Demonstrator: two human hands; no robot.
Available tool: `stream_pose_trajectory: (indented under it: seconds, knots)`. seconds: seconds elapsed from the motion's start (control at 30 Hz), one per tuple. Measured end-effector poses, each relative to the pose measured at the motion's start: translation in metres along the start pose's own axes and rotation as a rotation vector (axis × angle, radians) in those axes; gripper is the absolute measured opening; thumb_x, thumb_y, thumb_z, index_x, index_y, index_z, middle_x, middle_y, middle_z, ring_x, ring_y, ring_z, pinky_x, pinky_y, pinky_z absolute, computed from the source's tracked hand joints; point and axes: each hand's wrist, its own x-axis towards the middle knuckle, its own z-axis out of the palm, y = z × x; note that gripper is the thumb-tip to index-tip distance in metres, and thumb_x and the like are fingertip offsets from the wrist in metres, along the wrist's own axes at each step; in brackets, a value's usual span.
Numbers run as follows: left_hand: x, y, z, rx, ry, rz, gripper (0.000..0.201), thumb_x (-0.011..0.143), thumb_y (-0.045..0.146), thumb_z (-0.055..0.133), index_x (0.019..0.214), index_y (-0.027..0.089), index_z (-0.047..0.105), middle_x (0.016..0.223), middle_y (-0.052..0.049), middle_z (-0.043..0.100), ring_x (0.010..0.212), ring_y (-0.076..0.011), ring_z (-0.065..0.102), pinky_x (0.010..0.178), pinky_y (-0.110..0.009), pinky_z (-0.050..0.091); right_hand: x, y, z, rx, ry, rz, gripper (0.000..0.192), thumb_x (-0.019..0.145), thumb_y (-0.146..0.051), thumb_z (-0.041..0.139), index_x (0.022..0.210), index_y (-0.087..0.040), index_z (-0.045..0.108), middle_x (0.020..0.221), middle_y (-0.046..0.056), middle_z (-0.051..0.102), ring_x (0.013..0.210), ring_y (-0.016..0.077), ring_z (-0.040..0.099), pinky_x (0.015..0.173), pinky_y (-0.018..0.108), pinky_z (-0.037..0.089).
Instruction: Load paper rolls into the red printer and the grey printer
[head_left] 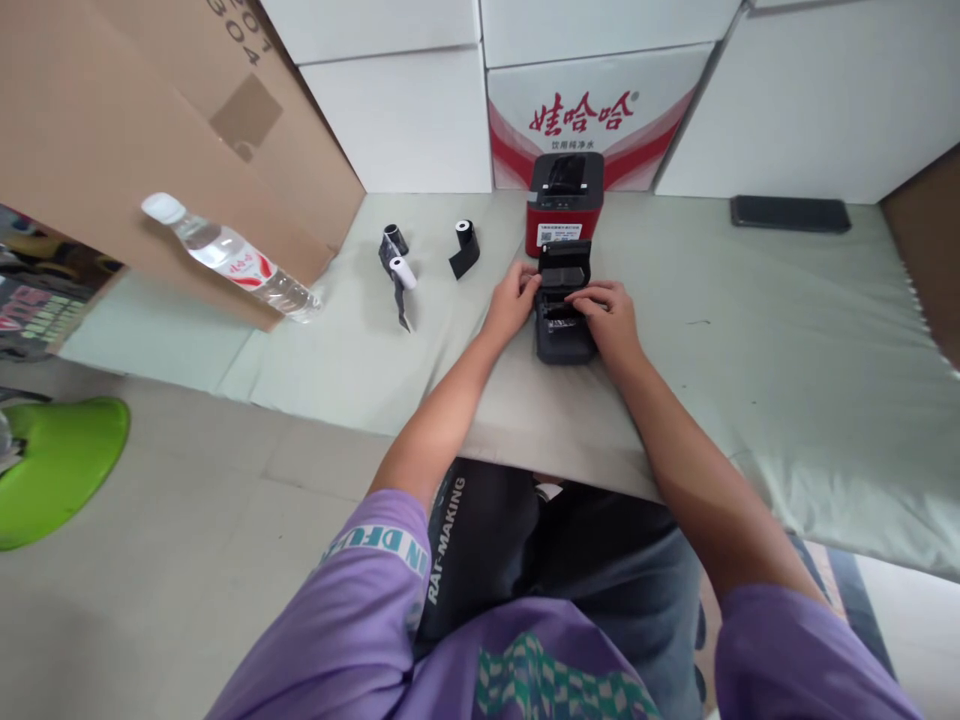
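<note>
both hands sit on the small black printer [564,318] at frame centre, its long axis running up-down in the pic w/ the open lid end toward the red printer [563,205] just above it. left hand [511,300] grips the printer's left edge near the lid, fingers curled & together; right hand [609,315] lies across the top right side, fingers reaching left over the open paper bay, lightly bent, not pinching anything i can make out. three black rolls [466,247] lie well apart, left of centre, nearer the left hand; water bottle [232,258] at upper left.
</note>
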Motion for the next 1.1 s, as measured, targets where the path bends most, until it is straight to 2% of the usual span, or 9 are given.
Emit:
stream_pose_trajectory:
  seconds: [0.13,0.3,0.4,0.53,0.7,0.87,0.93,1.0,1.1]
  knots:
    - [0.002,-0.003,0.001,-0.001,-0.01,0.017,0.023,0.109,0.045,0.057,0.109,0.023,0.064,0.097,-0.006,0.079,0.098,-0.0232,0.074,0.095,-0.037,0.055,0.007,-0.003,-0.015,-0.131,-0.115,-0.05,0.03,0.082,-0.02,0.064,0.098,-0.025,0.089,0.125,0.012,0.074,0.125,0.0294,0.07,0.123,0.051,0.051]
    - [0.006,-0.005,0.003,-0.011,-0.028,-0.015,0.021,0.109,0.043,0.059,0.112,0.023,0.065,0.088,-0.003,0.076,0.087,-0.0211,0.071,0.088,-0.035,0.053,0.008,-0.013,-0.029,-0.363,-0.313,-0.046,0.043,0.09,-0.026,0.061,0.125,-0.023,0.087,0.127,0.013,0.077,0.105,0.0288,0.075,0.113,0.05,0.057]
    - [0.007,-0.006,0.004,-0.014,-0.017,-0.02,0.018,0.109,0.039,0.059,0.114,0.023,0.065,0.087,-0.002,0.075,0.086,-0.0211,0.071,0.087,-0.035,0.053,0.008,-0.02,-0.03,-0.496,-0.353,-0.055,0.048,0.094,-0.029,0.059,0.136,-0.024,0.082,0.13,0.015,0.076,0.109,0.0308,0.075,0.115,0.05,0.056]
    - [0.008,-0.007,0.005,-0.012,-0.022,-0.001,0.017,0.109,0.037,0.058,0.114,0.023,0.066,0.092,-0.004,0.077,0.091,-0.0229,0.072,0.092,-0.037,0.054,0.013,-0.026,-0.028,-0.588,-0.412,0.002,0.05,0.096,-0.029,0.059,0.142,-0.026,0.077,0.138,0.017,0.071,0.119,0.0331,0.072,0.117,0.051,0.055]
    - [0.009,-0.005,0.006,-0.014,-0.02,-0.04,0.017,0.108,0.036,0.059,0.114,0.022,0.067,0.097,-0.005,0.08,0.096,-0.0234,0.075,0.097,-0.038,0.056,0.027,-0.028,-0.024,-0.644,-0.44,0.026,0.046,0.089,-0.027,0.067,0.132,-0.026,0.081,0.134,0.016,0.071,0.108,0.0295,0.074,0.106,0.044,0.061]
    - [0.01,-0.001,0.006,-0.008,-0.016,-0.046,0.017,0.108,0.036,0.06,0.113,0.022,0.068,0.101,-0.006,0.081,0.103,-0.0236,0.076,0.1,-0.039,0.057,0.046,-0.015,-0.016,-0.647,-0.403,-0.039,0.033,0.076,-0.027,0.08,0.109,-0.027,0.088,0.109,0.009,0.073,0.09,0.0256,0.07,0.097,0.046,0.062]
    - [0.01,-0.001,0.005,0.015,-0.019,-0.055,0.018,0.108,0.036,0.06,0.114,0.022,0.068,0.1,-0.006,0.081,0.1,-0.0237,0.076,0.1,-0.04,0.057,0.052,-0.011,-0.012,-0.67,-0.347,-0.066,0.034,0.068,-0.022,0.086,0.102,-0.027,0.088,0.111,0.012,0.069,0.095,0.0292,0.068,0.099,0.053,0.061]
    - [0.011,-0.001,0.005,0.027,-0.021,-0.061,0.018,0.108,0.036,0.06,0.115,0.021,0.069,0.1,-0.006,0.081,0.099,-0.0239,0.076,0.1,-0.04,0.057,0.055,-0.01,-0.01,-0.677,-0.33,-0.112,0.034,0.063,-0.017,0.09,0.096,-0.024,0.087,0.12,0.016,0.064,0.112,0.0373,0.064,0.105,0.061,0.057]
    - [0.011,-0.001,0.006,0.015,-0.035,-0.063,0.02,0.108,0.037,0.059,0.116,0.021,0.068,0.102,-0.007,0.081,0.1,-0.0235,0.076,0.099,-0.039,0.057,0.053,-0.014,-0.013,-0.634,-0.35,-0.204,0.026,0.066,-0.021,0.092,0.09,-0.02,0.082,0.13,0.02,0.059,0.135,0.0474,0.052,0.117,0.071,0.045]
